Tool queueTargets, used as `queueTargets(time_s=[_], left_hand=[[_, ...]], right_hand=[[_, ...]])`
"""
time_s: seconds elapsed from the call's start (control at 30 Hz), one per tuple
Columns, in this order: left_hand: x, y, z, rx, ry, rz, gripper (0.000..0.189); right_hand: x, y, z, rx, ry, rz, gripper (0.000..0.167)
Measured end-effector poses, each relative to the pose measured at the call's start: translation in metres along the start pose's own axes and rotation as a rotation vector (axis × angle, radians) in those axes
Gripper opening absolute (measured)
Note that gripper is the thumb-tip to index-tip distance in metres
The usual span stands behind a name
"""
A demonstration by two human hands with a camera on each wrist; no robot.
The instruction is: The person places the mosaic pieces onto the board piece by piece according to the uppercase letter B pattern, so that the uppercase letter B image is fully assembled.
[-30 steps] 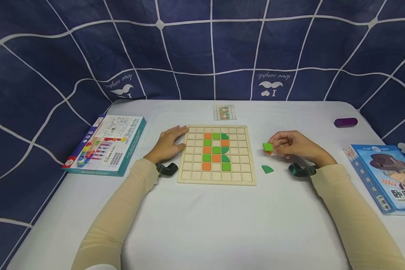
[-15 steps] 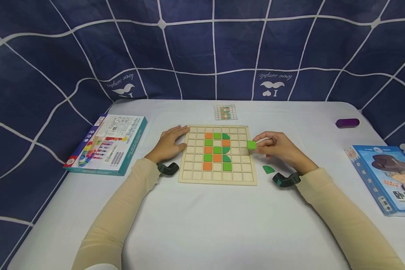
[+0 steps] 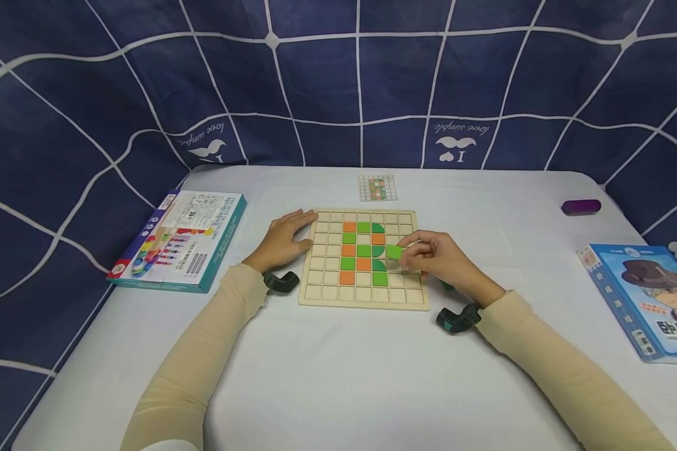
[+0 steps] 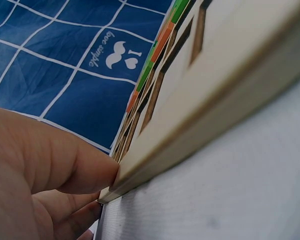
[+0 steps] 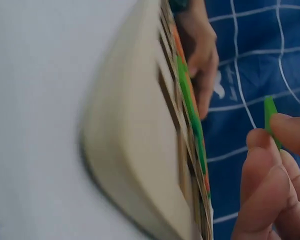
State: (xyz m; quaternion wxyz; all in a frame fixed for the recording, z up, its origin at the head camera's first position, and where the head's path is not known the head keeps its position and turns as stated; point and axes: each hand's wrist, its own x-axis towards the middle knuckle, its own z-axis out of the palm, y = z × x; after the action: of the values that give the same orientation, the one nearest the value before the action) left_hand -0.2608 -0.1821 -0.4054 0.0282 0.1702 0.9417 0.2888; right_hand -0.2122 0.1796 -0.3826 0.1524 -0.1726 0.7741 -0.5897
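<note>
Thumb and fingers of my right hand (image 3: 437,260) pinch a light green square tile (image 3: 393,252) over the right part of the wooden grid board (image 3: 327,303). In the right wrist view the same green tile (image 5: 270,112) is seen nearly edge-on, raised above the board. A bit of orange shows beneath that hand, mostly hidden. My left hand (image 3: 282,241) rests at the board's left edge, its thumb (image 4: 92,170) touching the rim. Orange and light green squares and dark green rounded pieces fill several middle cells. One dark green quarter-circle piece (image 3: 447,286) lies right of the board, partly covered by the right hand.
Behind the board lies a small pattern card (image 3: 377,188) with a coloured grid. A teal-sided box (image 3: 180,241) is at the left, a blue box (image 3: 649,300) at the right. A purple oblong case (image 3: 580,207) sits at the back right.
My right hand has moved left with the green square tile, from beside the board to above its right columns. The left hand has stayed at the board's left edge.
</note>
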Motion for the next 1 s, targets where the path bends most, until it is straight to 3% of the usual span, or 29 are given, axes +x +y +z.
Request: queueTargets(time_s=[0.23, 0.53, 0.8, 1.0], left_hand=[[-0.001, -0.001, 0.000, 0.001, 0.002, -0.002, 0.068], [-0.002, 0.000, 0.000, 0.002, -0.001, -0.011, 0.068], [-0.002, 0.004, -0.002, 0.003, -0.005, -0.014, 0.068], [-0.002, 0.002, -0.001, -0.003, -0.003, -0.013, 0.068]], right_hand=[[0.002, -0.001, 0.023, -0.035, -0.062, -0.083, 0.031], [0.003, -0.003, 0.047, -0.172, -0.039, -0.175, 0.024], [0.001, -0.007, 0.061, -0.210, -0.077, -0.158, 0.021], [0.003, -0.007, 0.070, -0.298, -0.105, -0.221, 0.022]])
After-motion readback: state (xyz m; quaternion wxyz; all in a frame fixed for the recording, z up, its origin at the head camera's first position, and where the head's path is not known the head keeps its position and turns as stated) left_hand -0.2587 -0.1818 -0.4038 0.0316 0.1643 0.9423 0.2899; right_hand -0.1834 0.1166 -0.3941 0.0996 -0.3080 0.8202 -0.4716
